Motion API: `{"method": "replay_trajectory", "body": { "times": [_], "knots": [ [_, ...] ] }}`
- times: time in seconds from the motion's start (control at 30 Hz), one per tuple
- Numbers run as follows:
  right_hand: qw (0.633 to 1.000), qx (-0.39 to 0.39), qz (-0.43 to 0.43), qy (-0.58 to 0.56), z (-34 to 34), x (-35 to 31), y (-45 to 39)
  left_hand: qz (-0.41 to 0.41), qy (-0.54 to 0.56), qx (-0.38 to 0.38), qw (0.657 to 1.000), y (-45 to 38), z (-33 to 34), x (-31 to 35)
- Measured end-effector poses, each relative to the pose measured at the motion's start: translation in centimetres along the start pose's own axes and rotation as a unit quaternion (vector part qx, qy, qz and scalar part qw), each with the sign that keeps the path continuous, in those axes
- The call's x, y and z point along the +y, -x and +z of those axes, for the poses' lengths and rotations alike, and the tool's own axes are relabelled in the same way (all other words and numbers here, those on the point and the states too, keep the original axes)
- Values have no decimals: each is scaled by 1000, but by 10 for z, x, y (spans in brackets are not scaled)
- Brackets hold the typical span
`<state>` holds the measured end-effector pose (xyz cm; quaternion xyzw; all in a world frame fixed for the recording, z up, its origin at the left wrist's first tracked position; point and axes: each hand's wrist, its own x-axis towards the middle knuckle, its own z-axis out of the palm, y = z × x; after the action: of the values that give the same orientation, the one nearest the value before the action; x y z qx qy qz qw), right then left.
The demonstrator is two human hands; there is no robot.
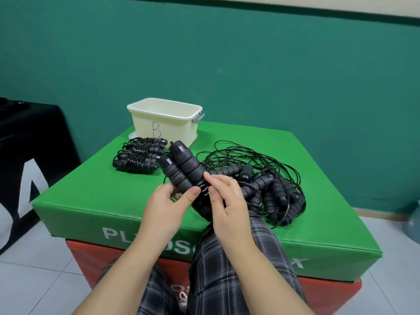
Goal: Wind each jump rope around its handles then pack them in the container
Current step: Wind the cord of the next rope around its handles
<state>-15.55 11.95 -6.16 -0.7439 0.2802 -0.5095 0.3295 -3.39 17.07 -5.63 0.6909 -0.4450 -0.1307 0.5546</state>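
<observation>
My left hand (169, 201) grips a pair of black foam jump-rope handles (181, 165), held side by side and tilted up toward the far left. My right hand (223, 196) pinches the thin black cord where a few turns wrap the handles near their lower end. A pile of loose jump ropes (268, 178) with several handles and tangled cord lies to the right on the green box. A stack of wound ropes (138, 156) sits at the left. The cream container (145, 123), marked "B", stands behind them.
All of it rests on a green padded plyo box (95, 192) stacked on a red one (91, 262). My plaid-clad knee (238, 258) presses against the box front. A black banner (29, 155) stands at left, a green wall behind.
</observation>
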Motion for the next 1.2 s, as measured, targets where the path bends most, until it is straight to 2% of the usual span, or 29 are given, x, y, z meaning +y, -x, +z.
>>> {"method": "replay_trajectory", "body": {
  "times": [0.13,0.3,0.6,0.73,0.9,1.03,1.2],
  "knots": [
    [993,-88,24,72,2,1,3,48,-13,13,999,-1,-4,-4],
    [991,-57,52,110,2,4,-1,139,-96,5,986,5,-10,2],
    [991,-50,80,93,1,0,4,223,-71,-14,972,10,-11,-5],
    [994,-50,55,77,2,-3,6,247,-80,-25,965,10,-10,-9],
    [998,-11,30,49,4,-1,6,223,-106,-6,969,9,-8,-13],
    [999,-3,26,23,4,-1,7,156,-149,1,976,8,-4,-14],
    [998,7,31,-49,2,-3,6,101,-54,-45,992,6,5,-18]
  ]
}}
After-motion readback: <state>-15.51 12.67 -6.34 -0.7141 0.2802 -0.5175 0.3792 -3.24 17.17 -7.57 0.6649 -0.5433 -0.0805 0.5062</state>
